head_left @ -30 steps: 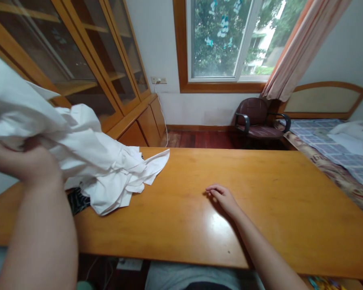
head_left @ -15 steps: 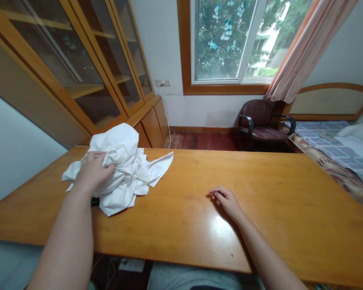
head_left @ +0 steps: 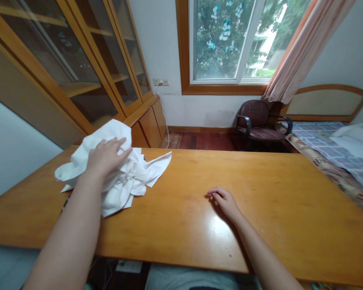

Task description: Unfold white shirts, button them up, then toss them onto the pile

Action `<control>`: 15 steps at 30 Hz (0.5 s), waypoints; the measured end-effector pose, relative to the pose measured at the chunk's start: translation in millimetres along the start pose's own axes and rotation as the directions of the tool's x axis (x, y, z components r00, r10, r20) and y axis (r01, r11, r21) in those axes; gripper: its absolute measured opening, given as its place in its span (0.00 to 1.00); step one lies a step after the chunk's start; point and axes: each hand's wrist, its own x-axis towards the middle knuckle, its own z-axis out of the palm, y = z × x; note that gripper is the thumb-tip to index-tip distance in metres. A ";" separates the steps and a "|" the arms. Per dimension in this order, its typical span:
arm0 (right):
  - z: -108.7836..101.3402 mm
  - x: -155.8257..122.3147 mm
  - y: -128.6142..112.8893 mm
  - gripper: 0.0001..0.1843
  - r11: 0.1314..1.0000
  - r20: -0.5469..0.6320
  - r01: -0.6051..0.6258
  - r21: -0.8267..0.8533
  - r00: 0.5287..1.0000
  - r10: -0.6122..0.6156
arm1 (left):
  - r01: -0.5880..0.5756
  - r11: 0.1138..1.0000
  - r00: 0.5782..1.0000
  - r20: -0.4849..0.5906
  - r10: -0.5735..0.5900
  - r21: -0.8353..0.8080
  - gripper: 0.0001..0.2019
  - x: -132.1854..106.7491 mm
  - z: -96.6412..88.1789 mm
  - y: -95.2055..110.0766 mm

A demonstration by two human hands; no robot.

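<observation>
A crumpled white cloth [head_left: 116, 197] lies in a heap on the left part of the wooden table [head_left: 181, 225]; whether it is a garment I cannot tell. My left hand [head_left: 107, 155] rests on top of the heap, palm down, its fingers spread apart. Beside my left forearm, a small dark patterned thing [head_left: 65, 203] pokes out from under the cloth, mostly hidden. Farther right, my right hand [head_left: 224, 200] rests on the bare tabletop, away from the cloth. Its fingers are loosely bent, with the thumb a little apart, and nothing is in them.
A glass-fronted cabinet [head_left: 109, 76] stands behind the table on the left. Past the far edge are a window [head_left: 226, 44], a dark red armchair [head_left: 257, 121] and a white cable [head_left: 163, 108] at the wall. A bed [head_left: 339, 141] stands on the right.
My left hand has moved right and farther up over the cloth, and its bent fingers have spread. The cloth's left side has shifted outward. My right hand stays in place.
</observation>
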 end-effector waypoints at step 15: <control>1.9 -1.1 -0.9 0.13 0.992 0.056 0.061 -0.109 0.997 -0.056 | 0.126 0.992 0.978 -0.172 -0.122 0.015 0.19 -3.4 -10.8 32.3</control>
